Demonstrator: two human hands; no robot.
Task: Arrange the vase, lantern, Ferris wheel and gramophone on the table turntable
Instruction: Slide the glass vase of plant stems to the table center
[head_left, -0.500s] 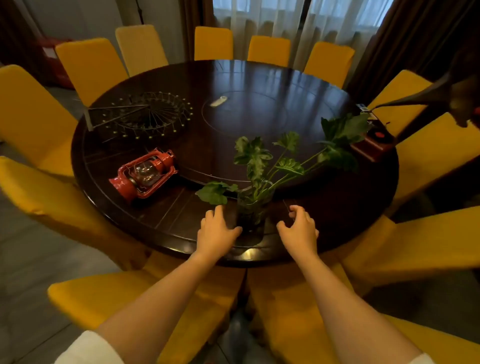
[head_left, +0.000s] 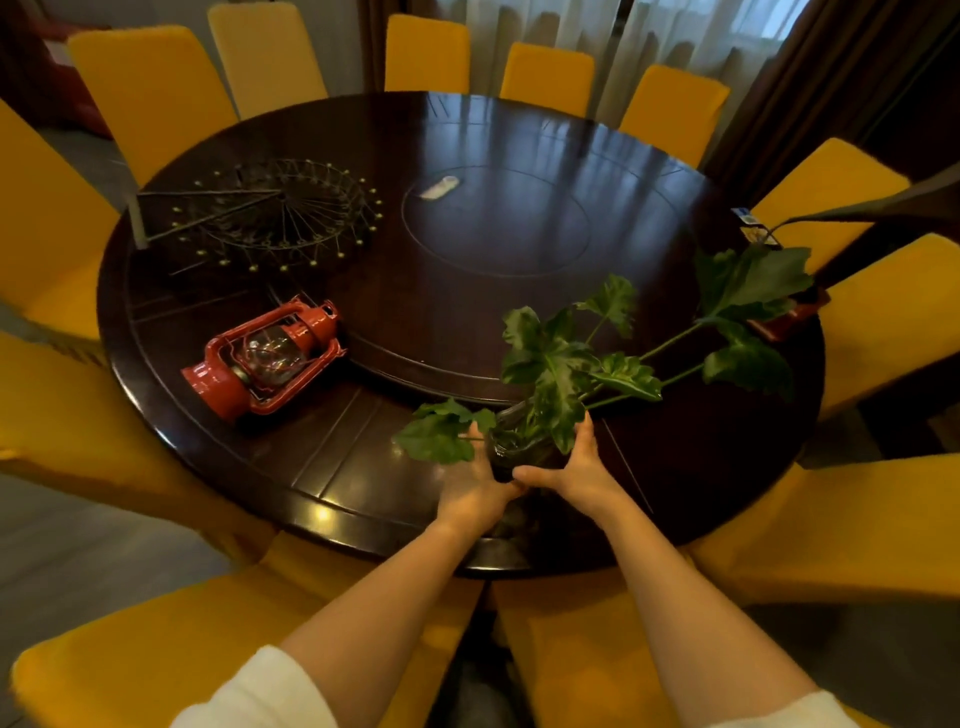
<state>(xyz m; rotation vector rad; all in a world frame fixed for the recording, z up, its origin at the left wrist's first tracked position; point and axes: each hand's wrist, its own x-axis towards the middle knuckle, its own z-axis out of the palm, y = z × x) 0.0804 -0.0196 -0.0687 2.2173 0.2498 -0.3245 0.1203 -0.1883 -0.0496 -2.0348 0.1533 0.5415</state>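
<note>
Hands, left (head_left: 470, 491) and right (head_left: 582, 470), have a closed grip around the vase (head_left: 511, 449); the turntable (head_left: 496, 234) lies at 12 o'clock, stems leaning to 2 o'clock.

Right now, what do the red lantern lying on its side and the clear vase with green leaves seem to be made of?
The red lantern lying on its side looks like glossy painted metal, judging by its sharp highlights, with a clear globe, probably glass, showing thin wires inside. The clear vase with green leaves, held between the left hand and right hand, looks like transparent glass; plastic cannot be ruled out.
</note>
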